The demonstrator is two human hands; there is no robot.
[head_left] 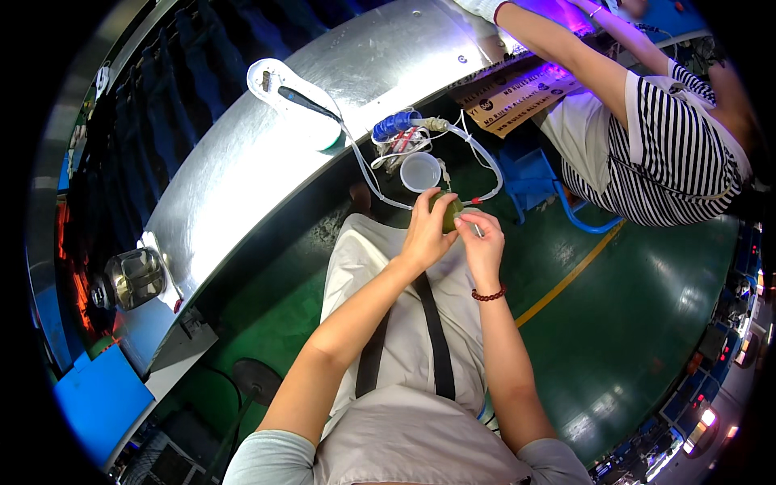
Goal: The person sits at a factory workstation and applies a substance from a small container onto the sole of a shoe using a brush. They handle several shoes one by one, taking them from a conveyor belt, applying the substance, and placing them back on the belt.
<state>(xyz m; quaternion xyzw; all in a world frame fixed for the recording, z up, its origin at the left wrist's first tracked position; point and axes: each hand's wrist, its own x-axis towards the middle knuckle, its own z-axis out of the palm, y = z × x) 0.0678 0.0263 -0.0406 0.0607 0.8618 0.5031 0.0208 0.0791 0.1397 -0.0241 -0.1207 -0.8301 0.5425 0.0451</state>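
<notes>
My left hand (427, 234) is closed round a small olive-green piece (445, 212), whose exact kind I cannot make out. My right hand (482, 246), with a beaded bracelet at the wrist, meets it from the right. Its thumb and fingers pinch together, and a small pale tip (479, 232) shows between them. Both hands are above my lap, over the beige apron (436, 436). Just beyond the fingers is a round white cup (420, 171). A clear tube (490, 166) with red and pale fittings loops beside it, near a blue coiled hose (394, 125).
A curved metal bench (218, 174) runs ahead and left, carrying a white long-handled holder (279, 85) and a dark-lidded clear jar (137, 279). At right, a co-worker in a striped shirt (647, 162) sits near a cardboard box (517, 101) and blue stool (529, 182). A blue bin (101, 400) stands lower left.
</notes>
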